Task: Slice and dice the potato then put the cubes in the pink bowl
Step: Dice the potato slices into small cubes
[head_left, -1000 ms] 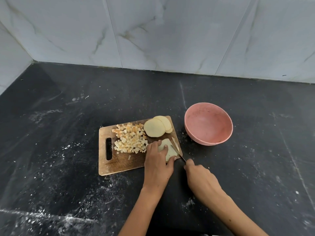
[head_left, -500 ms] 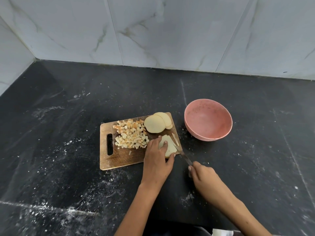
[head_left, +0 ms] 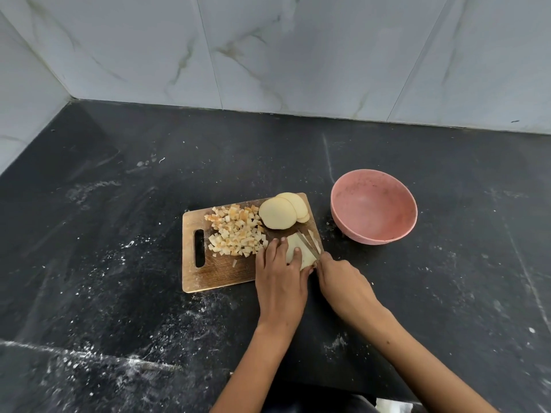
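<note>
Knife (head_left: 307, 246) handle hidden in right hand (head_left: 343, 278) grip; left hand (head_left: 280, 278) fingers press slice (head_left: 298, 251), half covered

No legible txt, labels or nos. anywhere.

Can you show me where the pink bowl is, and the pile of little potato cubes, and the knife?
pink bowl (head_left: 348, 192): head view, on its far left rim.
potato cubes (head_left: 235, 234): head view, middle of the pile on the board.
knife (head_left: 307, 245): head view, on its blade over the slice.
</note>
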Demonstrator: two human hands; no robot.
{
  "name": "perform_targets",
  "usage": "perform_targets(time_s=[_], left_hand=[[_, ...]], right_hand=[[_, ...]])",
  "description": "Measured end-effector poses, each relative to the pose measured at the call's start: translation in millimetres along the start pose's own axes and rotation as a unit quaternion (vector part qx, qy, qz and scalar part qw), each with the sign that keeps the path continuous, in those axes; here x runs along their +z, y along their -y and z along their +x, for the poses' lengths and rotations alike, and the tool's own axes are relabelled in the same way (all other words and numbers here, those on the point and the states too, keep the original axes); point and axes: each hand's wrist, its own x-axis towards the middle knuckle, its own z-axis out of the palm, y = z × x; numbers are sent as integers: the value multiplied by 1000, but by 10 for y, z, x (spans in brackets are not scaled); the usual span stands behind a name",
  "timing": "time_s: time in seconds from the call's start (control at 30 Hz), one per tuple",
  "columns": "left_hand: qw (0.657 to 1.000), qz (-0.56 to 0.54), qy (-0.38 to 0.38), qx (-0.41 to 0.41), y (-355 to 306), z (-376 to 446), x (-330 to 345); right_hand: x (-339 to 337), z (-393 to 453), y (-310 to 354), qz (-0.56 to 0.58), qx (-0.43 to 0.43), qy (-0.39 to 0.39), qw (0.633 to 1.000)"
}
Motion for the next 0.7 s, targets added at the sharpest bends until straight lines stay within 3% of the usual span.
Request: perform_targets(time_s=[0.27,0.47,0.7], left_hand=[[1000,-3,1,-5,54,1,24],[1000,-3,15,-19,48,12,6],[1000,1,-6,-5,85,-11,16]], right_hand=[[3,-171,-130,-29,12,56,998],[98,-494,-340,-22,23,52,998],[66,-433,-384,179,17,45,983]])
